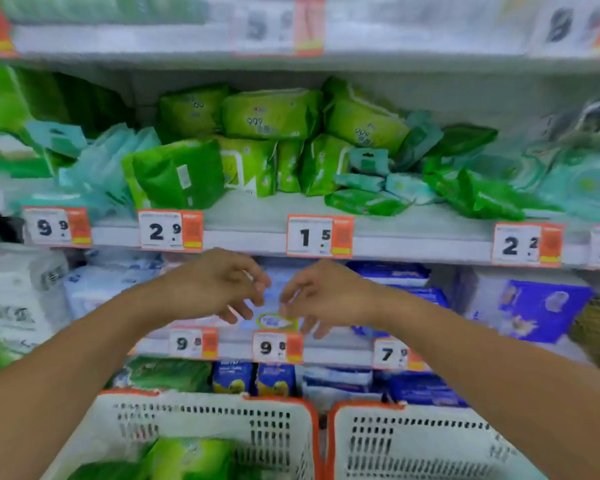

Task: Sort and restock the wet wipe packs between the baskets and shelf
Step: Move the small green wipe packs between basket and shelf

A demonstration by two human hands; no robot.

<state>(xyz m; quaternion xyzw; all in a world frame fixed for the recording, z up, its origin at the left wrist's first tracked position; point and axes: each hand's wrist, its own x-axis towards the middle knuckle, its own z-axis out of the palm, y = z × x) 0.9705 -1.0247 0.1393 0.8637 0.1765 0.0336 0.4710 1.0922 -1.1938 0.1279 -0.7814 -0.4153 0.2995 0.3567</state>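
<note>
Green wet wipe packs (272, 114) lie piled on the middle shelf (395, 233), with teal packs (368, 161) mixed among them. My left hand (219, 282) and my right hand (321, 294) hover side by side in front of the shelf below, fingers loosely curled, holding nothing. Two white baskets with orange rims stand below me. The left basket (201, 414) holds green packs (187, 455). Of the right basket (413, 434) only the rim and wall show.
Price tags (319, 235) line the shelf edges. Pale blue packs (274, 320) sit behind my hands, dark blue packs (541, 310) at the right. White bundles (18, 289) stand at the left. Lower shelves hold more green and blue packs (232, 375).
</note>
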